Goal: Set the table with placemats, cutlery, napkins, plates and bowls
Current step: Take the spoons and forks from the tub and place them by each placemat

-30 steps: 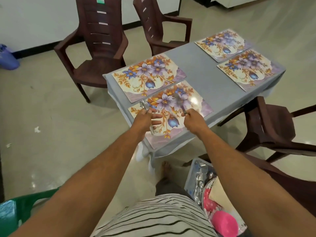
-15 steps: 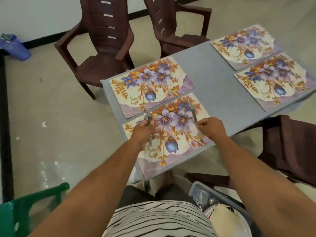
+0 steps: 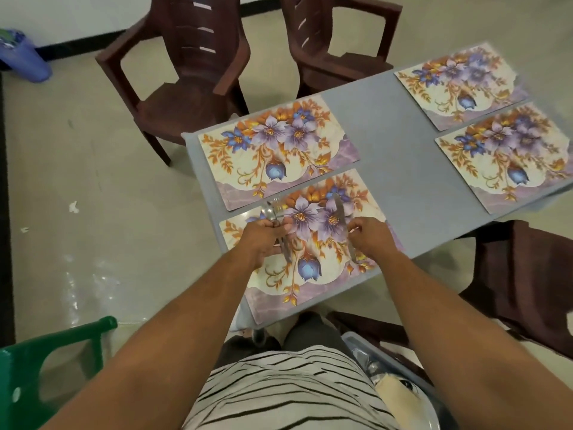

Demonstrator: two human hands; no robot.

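Observation:
Several floral placemats lie on the grey table (image 3: 387,156). Over the nearest placemat (image 3: 310,274) my left hand (image 3: 263,240) grips a spoon and a fork (image 3: 271,212), their heads pointing away from me. My right hand (image 3: 370,237) pinches a table knife (image 3: 342,218) that lies along the right side of that mat, blade pointing away. A second placemat (image 3: 273,153) sits just beyond it. Two more placemats (image 3: 459,82) (image 3: 508,153) are at the table's right end.
Brown plastic chairs (image 3: 186,72) (image 3: 335,38) stand behind the table and another (image 3: 527,280) at the right. A green chair (image 3: 40,367) is at lower left. A grey bin (image 3: 387,364) with tableware sits by my right leg. A blue container (image 3: 21,57) stands on the floor far left.
My view has shifted closer and over the near placemat. My right hand has moved rightward with the knife to the mat's right side; my left hand keeps its cutlery near the left side.

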